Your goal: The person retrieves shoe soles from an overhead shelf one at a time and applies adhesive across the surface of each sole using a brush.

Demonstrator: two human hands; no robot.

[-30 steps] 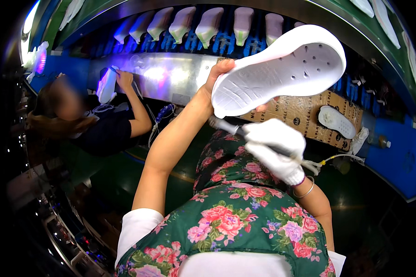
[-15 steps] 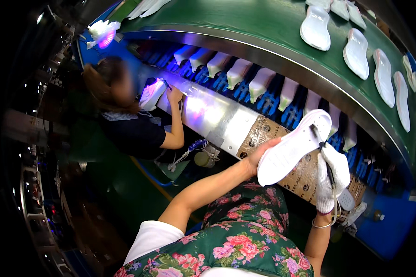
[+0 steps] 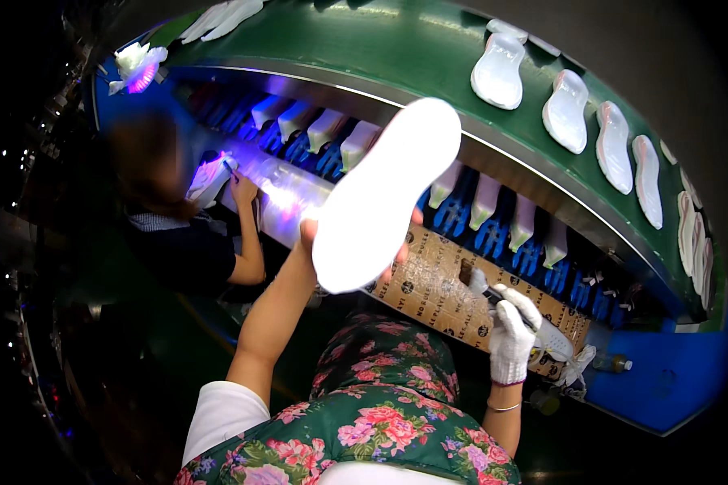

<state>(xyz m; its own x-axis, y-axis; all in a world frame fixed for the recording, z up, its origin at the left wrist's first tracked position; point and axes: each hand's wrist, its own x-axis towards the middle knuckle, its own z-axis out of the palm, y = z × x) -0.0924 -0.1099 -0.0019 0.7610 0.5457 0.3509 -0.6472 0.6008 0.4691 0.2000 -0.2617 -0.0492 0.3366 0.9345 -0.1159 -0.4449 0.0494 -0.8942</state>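
Note:
A white shoe sole [image 3: 384, 194], glaringly bright on its upper face, is raised over the ledge. My bare left hand [image 3: 308, 234] grips it from beneath, thumb at its near-left edge and fingertips showing along the right edge. My right hand [image 3: 513, 338], in a white knit glove, is closed around a slim brush [image 3: 484, 284] with a dark tip. The brush stays apart from the sole, over the cardboard covering [image 3: 433, 283]. Beside the gloved hand lies a pale, perforated sole-shaped piece [image 3: 552, 339].
Several white soles [image 3: 566, 113] lie on the green conveyor [image 3: 364, 40] behind. Below its metal edge, a row of whitish shoe lasts or uppers [image 3: 485, 202] sits in blue holders. At left a co-worker [image 3: 182, 210] handles a shoe under purple light. A small bottle [image 3: 615, 364] lies at right.
The sole has moved left and up, and its face now glares. The brush has come away from it, with my right hand lower and farther left. The whole view has shifted.

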